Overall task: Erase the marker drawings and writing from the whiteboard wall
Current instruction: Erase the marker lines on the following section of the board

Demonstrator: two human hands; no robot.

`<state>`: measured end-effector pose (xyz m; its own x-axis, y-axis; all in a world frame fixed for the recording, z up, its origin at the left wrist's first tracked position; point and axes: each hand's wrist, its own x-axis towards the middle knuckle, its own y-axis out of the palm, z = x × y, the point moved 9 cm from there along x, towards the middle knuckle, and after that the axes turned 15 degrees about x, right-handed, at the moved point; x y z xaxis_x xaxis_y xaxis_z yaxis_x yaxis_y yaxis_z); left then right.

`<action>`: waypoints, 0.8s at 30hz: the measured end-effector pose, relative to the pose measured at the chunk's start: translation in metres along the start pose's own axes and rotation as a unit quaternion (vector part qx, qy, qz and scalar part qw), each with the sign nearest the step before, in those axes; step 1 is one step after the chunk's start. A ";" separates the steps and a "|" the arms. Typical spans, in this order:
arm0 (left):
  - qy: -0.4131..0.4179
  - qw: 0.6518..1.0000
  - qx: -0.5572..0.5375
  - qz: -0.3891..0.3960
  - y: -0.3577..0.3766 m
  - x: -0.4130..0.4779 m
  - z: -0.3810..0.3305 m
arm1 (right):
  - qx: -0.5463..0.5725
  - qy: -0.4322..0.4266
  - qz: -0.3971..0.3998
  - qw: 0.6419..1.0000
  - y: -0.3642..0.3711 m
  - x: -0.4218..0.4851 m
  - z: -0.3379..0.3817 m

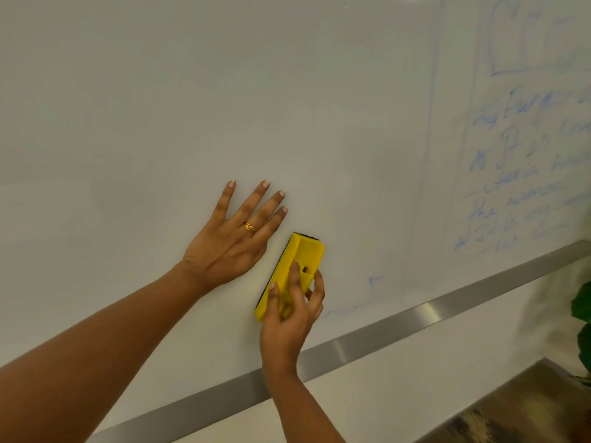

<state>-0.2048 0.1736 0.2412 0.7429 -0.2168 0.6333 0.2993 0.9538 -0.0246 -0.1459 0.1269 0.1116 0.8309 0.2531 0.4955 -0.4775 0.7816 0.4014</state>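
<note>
A right hand (292, 310) grips a yellow block eraser (292, 270) against the glossy whiteboard (160, 107); beside it, the ringed left hand (232, 241) lies flat, fingers spread, blue writing (524, 174) beyond

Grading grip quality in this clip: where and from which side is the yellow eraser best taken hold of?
Pinch the yellow eraser across its long sides, from the room side. Its dark wiping face lies against the whiteboard, leaving only the narrow plastic back free; the right hand holds its lower end that way.

a grey metal rail (415, 318) runs above pale wall (399, 388) (green leaves (582, 306) at right).
</note>
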 end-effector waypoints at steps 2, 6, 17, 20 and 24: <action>0.007 1.000 0.003 0.005 0.000 0.001 -0.002 | -0.011 0.007 0.004 1.000 -0.003 -0.005 -0.009; 0.065 0.998 0.024 0.013 0.001 0.001 -0.016 | -0.053 0.022 0.009 0.998 -0.016 -0.013 -0.030; 0.129 0.991 0.004 0.024 0.008 0.021 -0.068 | -0.039 0.149 -0.102 0.983 -0.077 0.000 -0.090; 0.129 0.991 0.020 0.028 0.012 0.020 -0.070 | -0.049 0.173 -0.129 0.975 -0.091 0.007 -0.103; 0.123 0.992 0.014 0.023 0.010 0.020 -0.070 | -0.042 0.218 -0.177 0.959 -0.111 0.019 -0.118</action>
<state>-0.1448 0.1646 0.1991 0.8801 -0.2129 0.4244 0.2467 0.9687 -0.0256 -0.0432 0.1121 -0.0147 0.9859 0.1632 -0.0363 -0.1339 0.9010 0.4127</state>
